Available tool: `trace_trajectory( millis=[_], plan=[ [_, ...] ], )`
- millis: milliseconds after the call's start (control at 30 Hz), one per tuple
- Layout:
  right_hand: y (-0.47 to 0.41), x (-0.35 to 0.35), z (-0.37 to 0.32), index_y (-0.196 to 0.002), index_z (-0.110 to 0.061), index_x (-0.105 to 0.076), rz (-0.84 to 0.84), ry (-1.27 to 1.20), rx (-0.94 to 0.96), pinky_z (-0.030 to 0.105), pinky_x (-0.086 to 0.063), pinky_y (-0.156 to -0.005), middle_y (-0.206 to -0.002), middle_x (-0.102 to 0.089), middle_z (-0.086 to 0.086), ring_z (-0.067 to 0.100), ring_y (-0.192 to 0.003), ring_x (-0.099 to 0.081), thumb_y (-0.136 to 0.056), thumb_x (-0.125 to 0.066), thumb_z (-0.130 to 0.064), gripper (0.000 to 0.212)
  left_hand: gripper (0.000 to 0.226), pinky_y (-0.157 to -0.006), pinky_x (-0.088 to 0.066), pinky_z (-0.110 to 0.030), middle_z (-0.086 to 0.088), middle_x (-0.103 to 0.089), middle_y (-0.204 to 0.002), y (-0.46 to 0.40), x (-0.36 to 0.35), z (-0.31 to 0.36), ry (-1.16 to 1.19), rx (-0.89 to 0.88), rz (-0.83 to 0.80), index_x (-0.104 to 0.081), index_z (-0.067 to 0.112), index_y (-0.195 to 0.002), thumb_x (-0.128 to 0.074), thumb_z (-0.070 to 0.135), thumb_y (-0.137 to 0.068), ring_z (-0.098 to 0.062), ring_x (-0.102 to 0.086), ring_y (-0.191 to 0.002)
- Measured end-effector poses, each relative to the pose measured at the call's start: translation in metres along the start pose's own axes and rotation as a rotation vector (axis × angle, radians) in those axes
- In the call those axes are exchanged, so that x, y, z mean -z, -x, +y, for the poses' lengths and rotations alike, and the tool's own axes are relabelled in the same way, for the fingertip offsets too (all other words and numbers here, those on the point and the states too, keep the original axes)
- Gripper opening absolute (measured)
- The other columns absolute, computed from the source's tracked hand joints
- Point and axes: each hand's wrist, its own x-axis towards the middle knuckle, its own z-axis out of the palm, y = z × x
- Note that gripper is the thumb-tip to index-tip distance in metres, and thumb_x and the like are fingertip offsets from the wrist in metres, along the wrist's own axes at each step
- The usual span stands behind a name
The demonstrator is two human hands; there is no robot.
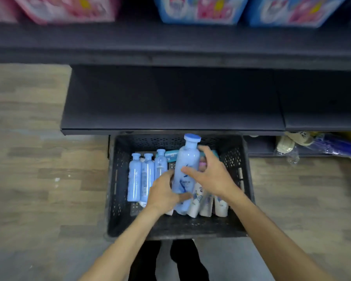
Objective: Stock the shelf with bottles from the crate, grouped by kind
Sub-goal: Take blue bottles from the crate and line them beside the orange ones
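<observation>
You are looking down into a black crate (177,226) on the wood floor (28,159), pushed up against the dark shelf (170,102) at 12 o'clock. Both your hands are on one tall blue bottle (185,165) raised in the crate's middle, its blue cap pointing to 12 o'clock. Your left hand (162,192) wraps the bottle's lower part from 9 o'clock; your right hand (208,171) lies over its upper body from 3 o'clock, fingers (187,170) spread and curled across the label. Three more blue bottles (144,177) lie side by side at the crate's 9 o'clock side, caps toward the shelf. White bottles (206,203) lie under your right wrist at 4 o'clock. A teal pack (171,155) sits at the crate's far wall. Pink and blue bags (199,9) fill the upper shelf.
</observation>
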Motion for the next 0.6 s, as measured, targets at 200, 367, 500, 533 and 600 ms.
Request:
trace_trajectory(
  millis=[200,367,500,533,600],
  plan=[
    [0.049,0.022,-0.115,-0.129,-0.034,-0.043,0.073,0.057,0.205,0.03,-0.061,-0.075,-0.104,-0.067,-0.014,0.001,-0.085,-0.07,-0.085,-0.077,-0.028,0.056,0.057,-0.078,-0.055,-0.035,0.01,-0.065,-0.1,0.06,0.068,0.075,-0.103,-0.179,0.143,-0.057,0.026,-0.108,-0.088,0.042,-0.063,-0.008,-0.064,-0.088],
    [0.084,0.041,-0.207,-0.128,-0.031,-0.045,0.147,0.076,0.397,0.028,-0.06,-0.076,-0.102,-0.068,-0.013,0.003,-0.085,-0.07,-0.086,-0.076,-0.026,0.054,0.055,-0.073,-0.053,-0.029,0.013,-0.064,-0.094,0.103,0.127,0.139,-0.149,-0.372,0.283,-0.058,0.031,-0.103,-0.084,0.051,-0.059,-0.004,-0.063,-0.083],
    [0.121,0.061,-0.293,-0.127,-0.035,-0.043,0.209,0.107,0.59,0.013,-0.054,-0.069,-0.106,-0.065,-0.022,-0.006,-0.091,-0.066,-0.087,-0.076,-0.028,0.052,0.057,-0.075,-0.055,-0.03,0.018,-0.064,-0.097,0.146,0.18,0.197,-0.154,-0.54,0.4,-0.057,0.036,-0.107,-0.08,0.055,-0.059,0.003,-0.062,-0.087],
    [0.132,0.066,-0.316,-0.127,-0.037,-0.042,0.222,0.114,0.637,0.012,-0.053,-0.067,-0.105,-0.064,-0.023,-0.007,-0.091,-0.064,-0.087,-0.076,-0.029,0.053,0.056,-0.075,-0.055,-0.031,0.019,-0.064,-0.097,0.159,0.194,0.213,-0.151,-0.588,0.438,-0.057,0.038,-0.107,-0.08,0.055,-0.06,0.004,-0.062,-0.087],
    [0.156,0.077,-0.363,-0.125,-0.041,-0.041,0.259,0.137,0.745,0.012,-0.052,-0.069,-0.103,-0.064,-0.022,-0.004,-0.092,-0.063,-0.085,-0.077,-0.03,0.055,0.052,-0.073,-0.055,-0.03,0.019,-0.064,-0.094,0.186,0.221,0.244,-0.151,-0.689,0.534,-0.056,0.039,-0.104,-0.08,0.056,-0.061,0.004,-0.061,-0.086]
  ],
)
